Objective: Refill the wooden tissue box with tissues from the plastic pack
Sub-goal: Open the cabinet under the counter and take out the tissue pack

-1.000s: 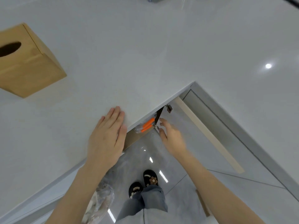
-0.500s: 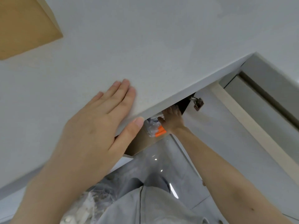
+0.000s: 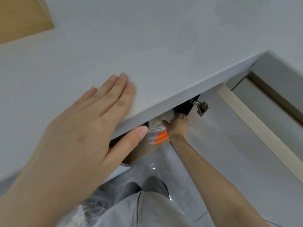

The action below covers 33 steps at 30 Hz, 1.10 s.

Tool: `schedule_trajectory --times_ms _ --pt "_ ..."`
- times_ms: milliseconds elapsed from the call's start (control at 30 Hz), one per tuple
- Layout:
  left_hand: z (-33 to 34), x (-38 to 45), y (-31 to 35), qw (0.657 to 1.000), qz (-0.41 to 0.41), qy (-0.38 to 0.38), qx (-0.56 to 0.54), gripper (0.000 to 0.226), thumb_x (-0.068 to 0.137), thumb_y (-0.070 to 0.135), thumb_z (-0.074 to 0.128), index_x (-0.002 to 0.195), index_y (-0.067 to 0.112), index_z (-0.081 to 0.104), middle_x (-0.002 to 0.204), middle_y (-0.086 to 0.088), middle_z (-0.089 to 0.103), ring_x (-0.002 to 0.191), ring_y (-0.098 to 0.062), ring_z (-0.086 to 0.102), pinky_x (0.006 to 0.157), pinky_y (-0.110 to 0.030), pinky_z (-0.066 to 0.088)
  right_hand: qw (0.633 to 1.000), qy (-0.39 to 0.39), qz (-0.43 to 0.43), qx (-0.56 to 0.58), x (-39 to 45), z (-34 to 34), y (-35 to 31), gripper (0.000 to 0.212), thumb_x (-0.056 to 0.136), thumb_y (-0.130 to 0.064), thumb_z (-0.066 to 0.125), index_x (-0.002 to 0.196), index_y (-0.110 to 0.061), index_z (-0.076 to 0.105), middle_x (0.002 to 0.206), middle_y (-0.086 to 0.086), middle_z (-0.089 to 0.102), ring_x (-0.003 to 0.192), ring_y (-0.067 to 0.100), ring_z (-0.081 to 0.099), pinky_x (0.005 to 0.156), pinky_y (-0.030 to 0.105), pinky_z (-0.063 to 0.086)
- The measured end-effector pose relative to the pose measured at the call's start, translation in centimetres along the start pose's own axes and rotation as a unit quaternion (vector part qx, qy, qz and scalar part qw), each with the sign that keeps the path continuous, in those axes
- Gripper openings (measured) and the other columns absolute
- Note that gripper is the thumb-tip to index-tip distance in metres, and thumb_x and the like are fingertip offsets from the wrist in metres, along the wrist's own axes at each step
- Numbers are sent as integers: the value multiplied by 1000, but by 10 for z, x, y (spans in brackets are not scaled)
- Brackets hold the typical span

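A corner of the wooden tissue box (image 3: 21, 17) shows at the top left on the white countertop (image 3: 164, 46). My left hand (image 3: 88, 128) rests flat on the counter near its front edge, thumb hanging over the edge. My right hand (image 3: 176, 125) reaches under the counter into the open cabinet. Its thumb and fingers spread round a pale plastic pack (image 3: 159, 119), which is mostly hidden by the counter edge.
A clear bag with orange pieces (image 3: 159, 138) lies on the brown cabinet shelf (image 3: 142, 153) just below the pack. The open cabinet door with its metal hinge (image 3: 201, 108) stands to the right. A crumpled plastic bag (image 3: 88, 210) sits on the floor by my legs.
My head has dropped closer to the counter. My right hand went from the cabinet door's edge up into the cabinet, and its thumb now lies across the pale pack. My left hand stayed flat.
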State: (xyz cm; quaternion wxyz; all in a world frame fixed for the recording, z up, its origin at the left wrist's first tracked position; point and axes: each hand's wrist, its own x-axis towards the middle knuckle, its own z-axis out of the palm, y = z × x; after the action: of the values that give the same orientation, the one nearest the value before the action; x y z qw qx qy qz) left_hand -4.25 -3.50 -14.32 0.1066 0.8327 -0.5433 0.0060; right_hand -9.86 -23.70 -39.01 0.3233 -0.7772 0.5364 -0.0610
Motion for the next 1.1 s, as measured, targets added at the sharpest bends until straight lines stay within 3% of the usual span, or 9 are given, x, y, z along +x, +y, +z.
schedule_trajectory --times_ms 133,233,400,533,600,700,767,867,1100 --pt "-8 -1 6 1000 2 -8 -8 62 88 44 33 138 7 32 146 -7 32 134 -11 21 109 -33 28 988 -85 100 81 6 -8 -8 68 74 -25 74 126 2 39 120 19 57 110 33 55 85 34 47" --pt "-19 -1 13 999 -18 -34 -20 69 90 55 19 141 9 26 149 -2 25 136 -7 16 112 -24 5 980 -130 108 109 11 -18 -16 45 70 -18 75 107 0 57 102 15 67 91 33 65 77 39 56" --pt "-31 -2 13 997 -22 -74 -1 67 89 51 22 140 8 32 148 -7 32 137 -11 20 110 -28 5 921 -197 178 284 -8 -55 -27 19 72 -5 68 90 -7 64 110 17 65 101 36 62 82 41 53" --pt "-44 3 14 993 -19 -112 21 71 88 54 15 138 7 34 146 -9 35 134 -18 27 112 -28 18 893 -236 181 337 -38 -105 -36 53 75 0 67 126 -5 52 131 7 56 94 22 61 85 40 55" --pt "-49 7 16 991 -20 -132 -15 83 79 61 3 144 12 16 153 -2 8 137 -12 2 111 -32 3 888 -244 188 341 -52 -125 -33 57 77 1 66 130 0 43 125 8 56 85 18 61 76 35 58" --pt "-62 13 16 976 -26 -213 -45 93 64 61 -10 145 16 -4 148 7 -19 132 -4 -21 106 -18 -10 888 -255 211 319 -76 -164 -33 73 67 -10 77 130 -3 42 118 9 60 102 25 61 89 44 54" --pt "-64 15 15 970 -23 -238 -47 91 68 61 -5 145 15 -3 155 1 -13 139 -7 -16 108 -19 -8 887 -286 214 291 -86 -182 -29 82 58 -18 81 130 -8 44 117 9 60 101 25 61 87 43 54" --pt "-74 20 15 953 -31 -296 -57 70 91 50 18 145 12 -5 156 -2 -12 143 -11 -11 114 -22 -3 878 -319 216 285 -110 -219 -35 50 75 -2 71 119 -6 48 100 9 64 85 21 65 68 28 56" --pt "-93 26 19 924 -59 -345 -151 67 94 31 38 146 11 0 156 -6 -13 143 -14 -12 117 -31 0 862 -429 148 225 -133 -302 -50 35 76 1 66 110 -2 60 103 11 70 95 24 66 83 30 55"
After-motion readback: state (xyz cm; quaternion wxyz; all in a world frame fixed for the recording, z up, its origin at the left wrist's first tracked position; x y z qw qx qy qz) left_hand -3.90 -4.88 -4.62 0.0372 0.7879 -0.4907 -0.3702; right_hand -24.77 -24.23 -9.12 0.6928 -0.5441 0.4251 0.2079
